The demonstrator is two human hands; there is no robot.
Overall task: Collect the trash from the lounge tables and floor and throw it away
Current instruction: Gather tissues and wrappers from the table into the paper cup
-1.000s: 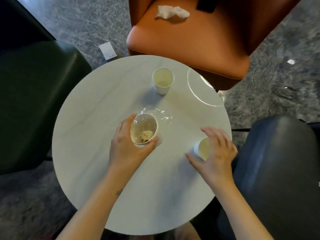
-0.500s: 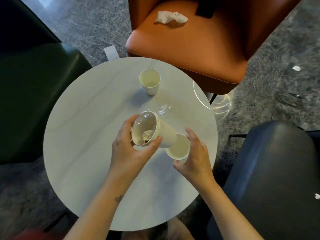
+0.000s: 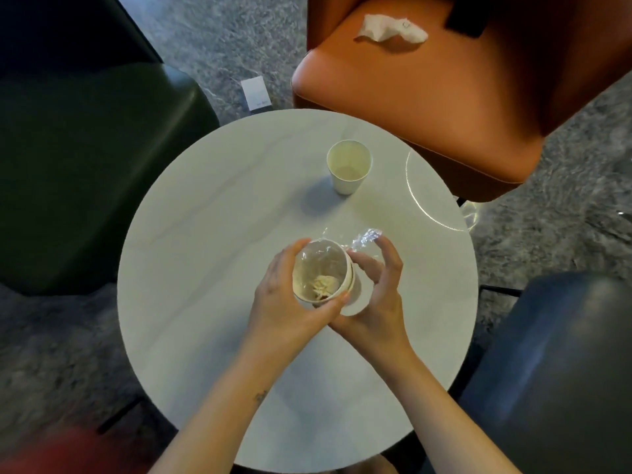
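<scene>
- On my feed, a round table (image 3: 205, 268) with a pale, faintly veined top stands on mottled grey carpet (image 3: 222, 35)
- Three seats ring it: a dark green chair (image 3: 85, 165) at the left edge, an orange chair (image 3: 444, 114) at the far edge, and a dark blue chair (image 3: 564, 371) at the near right
- Over the table's middle I see the left hand (image 3: 284, 302), fingers and thumb curled round the rim of a lined cup (image 3: 319, 268), which carries clear plastic film (image 3: 367, 236) and a crumpled wad inside
- That cup sits nested in an outer cup (image 3: 356, 294); the right hand (image 3: 379, 302) grips this one from the right, fingers arched round its wall
- A third paper cup (image 3: 349, 165) stands upright toward the far edge, well apart from both hands
- A crumpled napkin (image 3: 390, 29) lies on the orange seat, and a white card (image 3: 255, 94) lies on the carpet just beyond the far-left edge
- I can make out faint print on the card and the napkin, too small for me to read
</scene>
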